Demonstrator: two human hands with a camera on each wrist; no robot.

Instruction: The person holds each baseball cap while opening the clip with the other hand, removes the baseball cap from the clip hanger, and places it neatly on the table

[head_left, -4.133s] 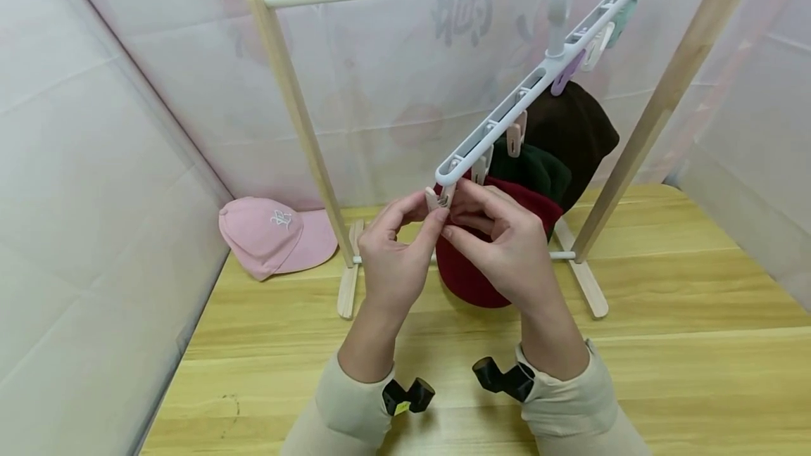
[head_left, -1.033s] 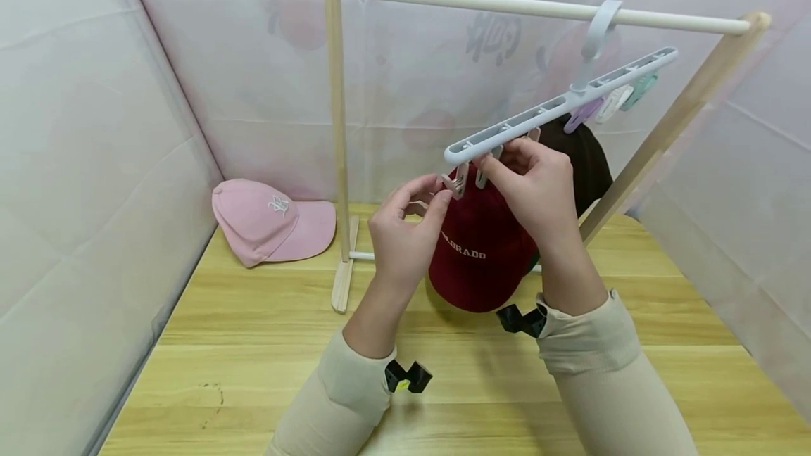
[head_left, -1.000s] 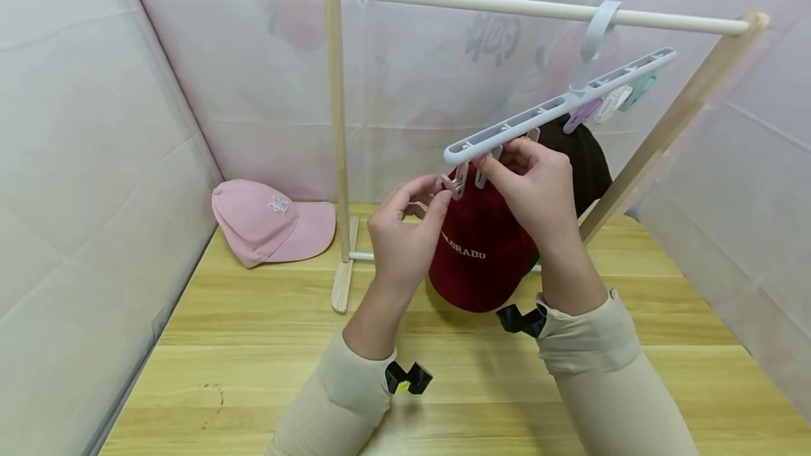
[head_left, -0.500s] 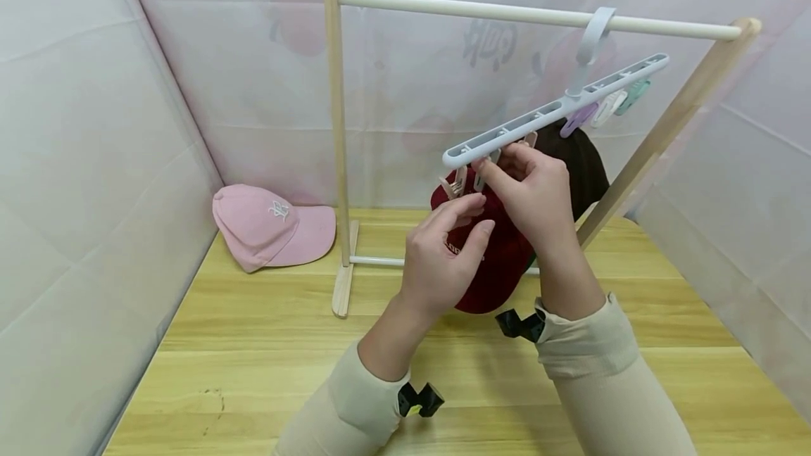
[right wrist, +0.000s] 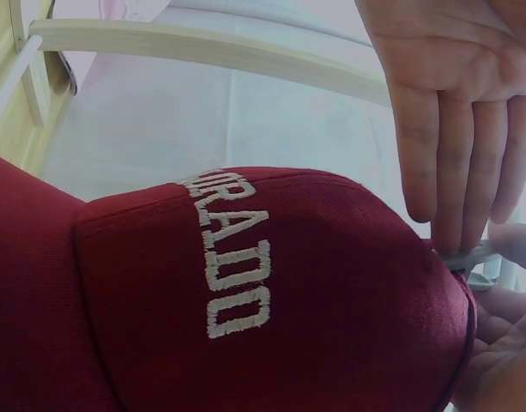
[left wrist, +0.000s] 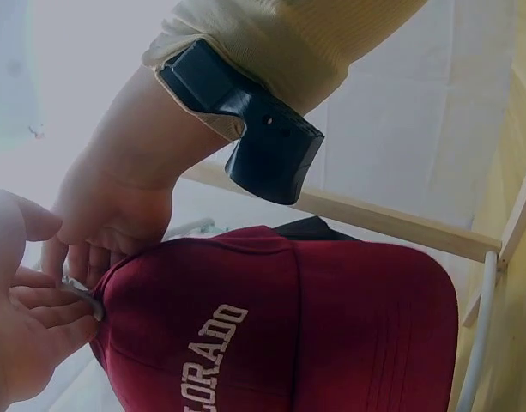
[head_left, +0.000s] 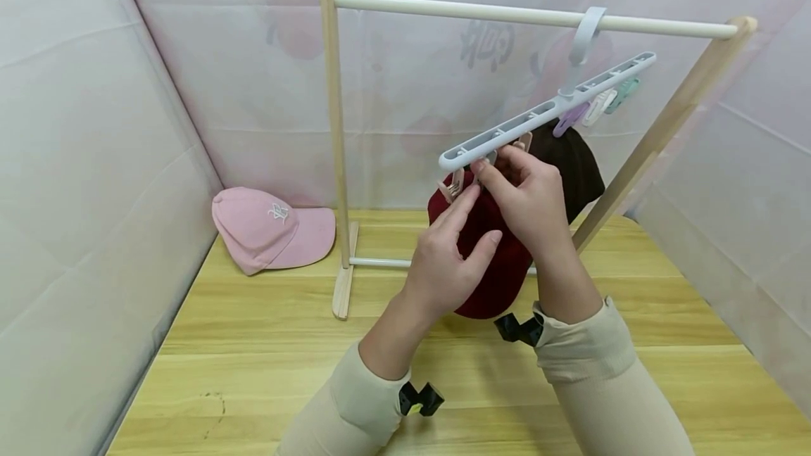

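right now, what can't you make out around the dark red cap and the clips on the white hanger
- Clip gripping the dark red embroidered cap: head view, hidden behind the right hand and left hand.
- Cap lettering: wrist views show only "LORADO"; the first letters are cut off.
- Dark green cap behind it: head view, wholly covered by the right hand.
- Brown cap: its clip on the white plastic clip hanger cannot be made out.
- Logo on the pink cap: too small.

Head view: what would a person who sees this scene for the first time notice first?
Most striking is the dark red cap hanging from a clip of the white clip hanger on the wooden rack, in the middle of the view. The left hand and right hand meet at its top edge by the clips. A pink cap lies on the table at the left.
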